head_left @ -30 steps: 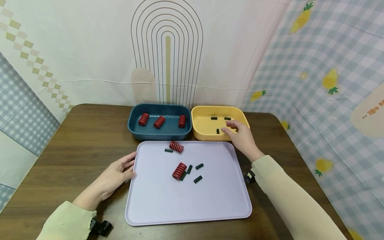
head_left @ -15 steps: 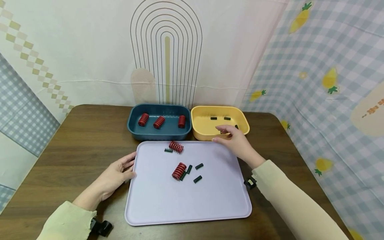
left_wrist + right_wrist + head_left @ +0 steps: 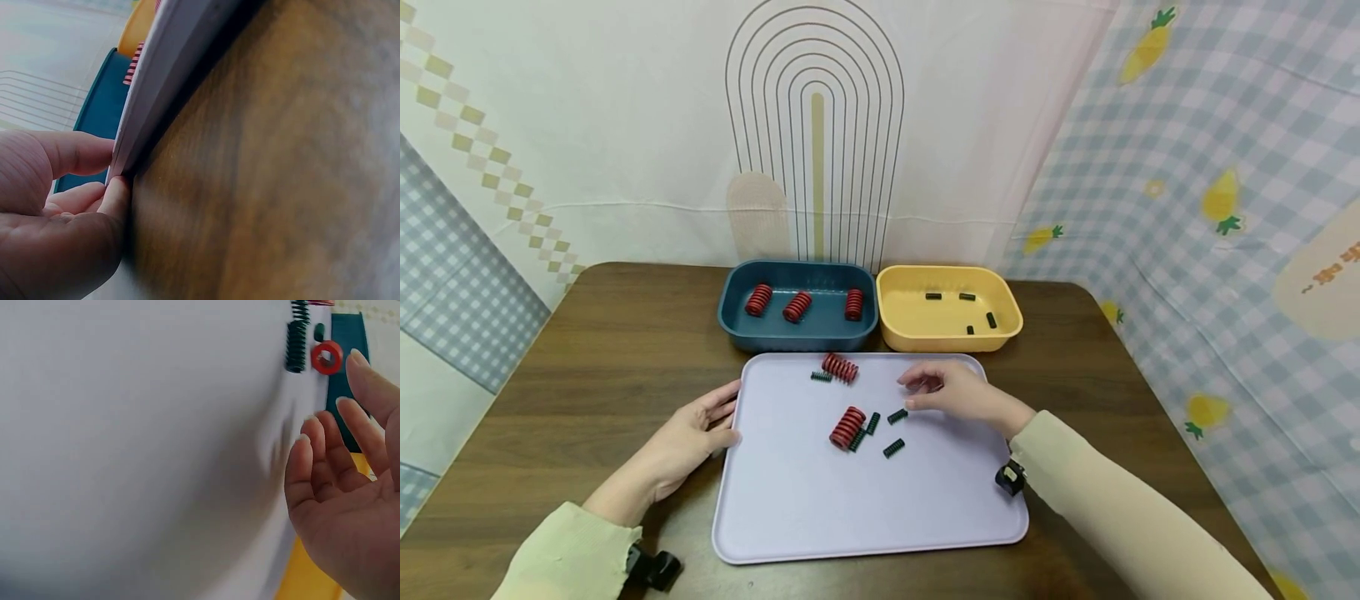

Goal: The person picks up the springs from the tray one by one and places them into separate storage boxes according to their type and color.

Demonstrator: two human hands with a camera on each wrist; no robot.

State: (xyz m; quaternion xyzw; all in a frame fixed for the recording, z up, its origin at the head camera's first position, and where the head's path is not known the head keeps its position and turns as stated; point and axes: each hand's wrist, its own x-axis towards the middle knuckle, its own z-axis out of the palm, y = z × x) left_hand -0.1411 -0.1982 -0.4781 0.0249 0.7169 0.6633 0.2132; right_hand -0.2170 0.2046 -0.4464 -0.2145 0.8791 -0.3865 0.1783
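Note:
My left hand [image 3: 688, 437] grips the left rim of the pale lilac tray [image 3: 805, 508], its thumb on the rim; in the left wrist view a finger reaches under the tray edge [image 3: 140, 112]. Above the tray's right side is my right hand [image 3: 958, 392], fingers loosely bent and holding nothing. Its thumb is close to a small dark green spring [image 3: 897, 416]; the right wrist view shows a gap between thumb and fingers. More green springs [image 3: 894, 448] lie nearby, some beside a big red spring [image 3: 847, 427]. Another red spring [image 3: 840, 367] lies near the back rim beside a green spring [image 3: 822, 377].
Behind the tray stand a dark blue bin [image 3: 797, 342] with 3 red springs [image 3: 797, 307] and a yellow bin [image 3: 917, 342] with several small green springs [image 3: 991, 320]. The wooden table [image 3: 625, 333] ends at a patterned cloth backdrop [image 3: 662, 125].
My right hand has moved from over the yellow bin toward me and left, above the tray. A further green spring now shows in the yellow bin. My left hand stays put.

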